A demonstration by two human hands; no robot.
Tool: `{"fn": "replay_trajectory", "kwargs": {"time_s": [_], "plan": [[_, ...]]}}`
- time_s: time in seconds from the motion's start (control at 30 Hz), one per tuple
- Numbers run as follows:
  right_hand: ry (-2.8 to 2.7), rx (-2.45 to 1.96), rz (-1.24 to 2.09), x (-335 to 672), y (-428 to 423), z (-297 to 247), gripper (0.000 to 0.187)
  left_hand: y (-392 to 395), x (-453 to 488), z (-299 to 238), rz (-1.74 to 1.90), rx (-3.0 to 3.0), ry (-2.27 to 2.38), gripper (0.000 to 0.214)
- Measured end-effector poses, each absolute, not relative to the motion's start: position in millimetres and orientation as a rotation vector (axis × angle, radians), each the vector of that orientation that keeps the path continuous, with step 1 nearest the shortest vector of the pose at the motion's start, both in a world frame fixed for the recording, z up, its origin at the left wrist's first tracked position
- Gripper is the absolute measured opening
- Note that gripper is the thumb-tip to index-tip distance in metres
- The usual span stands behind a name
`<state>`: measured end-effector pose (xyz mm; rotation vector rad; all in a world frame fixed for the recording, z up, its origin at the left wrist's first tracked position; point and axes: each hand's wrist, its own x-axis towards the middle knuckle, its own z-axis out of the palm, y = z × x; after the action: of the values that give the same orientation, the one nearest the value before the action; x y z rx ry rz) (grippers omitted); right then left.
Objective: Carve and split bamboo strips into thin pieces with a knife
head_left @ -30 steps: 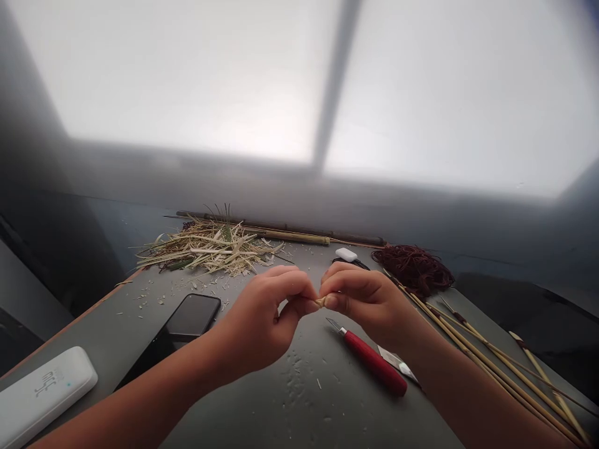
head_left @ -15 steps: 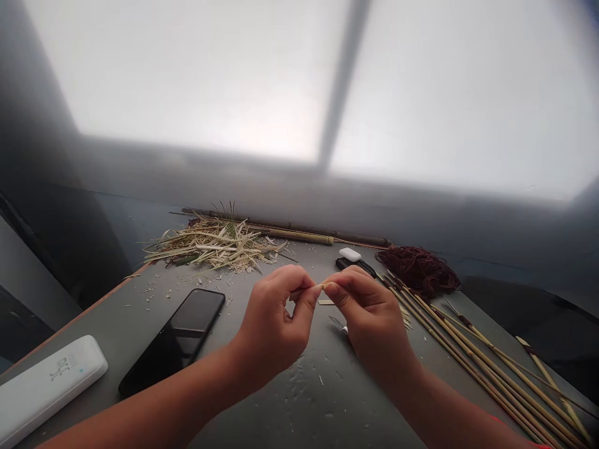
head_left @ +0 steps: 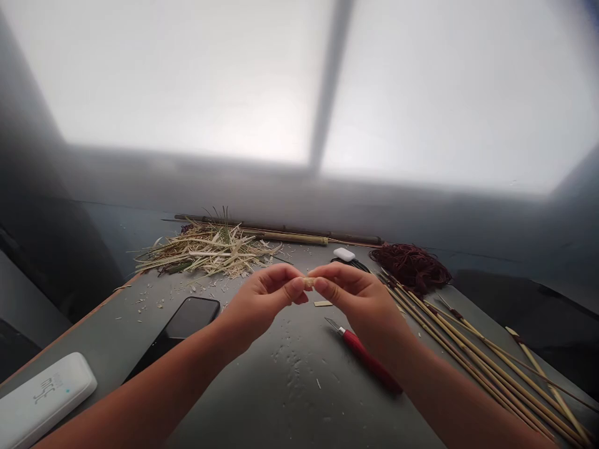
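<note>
Between the fingertips of both hands is a small pale yellowish piece (head_left: 309, 284), which looks like split cane or bamboo; most of it is covered by the fingers. My left hand (head_left: 264, 302) pinches its left end with thumb and forefinger. From the other side, my right hand (head_left: 362, 302) pinches the right end the same way. Under the right hand and wrist lies a craft knife (head_left: 367, 362) with a red handle and a pointed blade. A short flat pale strip (head_left: 322, 304) rests on the table just below the fingertips.
A heap of shavings (head_left: 210, 249) sits back left, with dark bamboo poles (head_left: 281, 229) behind it. Dark red thread (head_left: 412, 267) and a white case (head_left: 344, 254) are back right. Several thin canes (head_left: 477, 355) run along the right. A phone (head_left: 193, 318) and white power bank (head_left: 51, 393) lie left.
Both hands have turned and lowered their wrists a little, still pinching the pale piece between them. More of the red knife handle now shows. The whole view has shifted slightly.
</note>
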<state>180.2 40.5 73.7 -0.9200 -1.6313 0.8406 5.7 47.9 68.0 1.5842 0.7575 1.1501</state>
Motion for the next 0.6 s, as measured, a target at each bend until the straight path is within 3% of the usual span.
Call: {"fn": "replay_trajectory", "kwargs": {"time_s": [0.1, 0.27, 0.6], "plan": [[-1.812, -0.851, 0.308, 187, 42, 77, 0.010, 52, 0, 67, 1.139, 1.605, 0.779, 0.021], [-1.957, -0.650, -0.394, 192, 42, 78, 0.028, 51, -2, 71, 1.014, 1.589, 0.729, 0.016], [-2.081, -0.592, -0.454, 194, 44, 69, 0.036, 46, -2, 69, 0.891, 1.290, 0.634, 0.014]]}}
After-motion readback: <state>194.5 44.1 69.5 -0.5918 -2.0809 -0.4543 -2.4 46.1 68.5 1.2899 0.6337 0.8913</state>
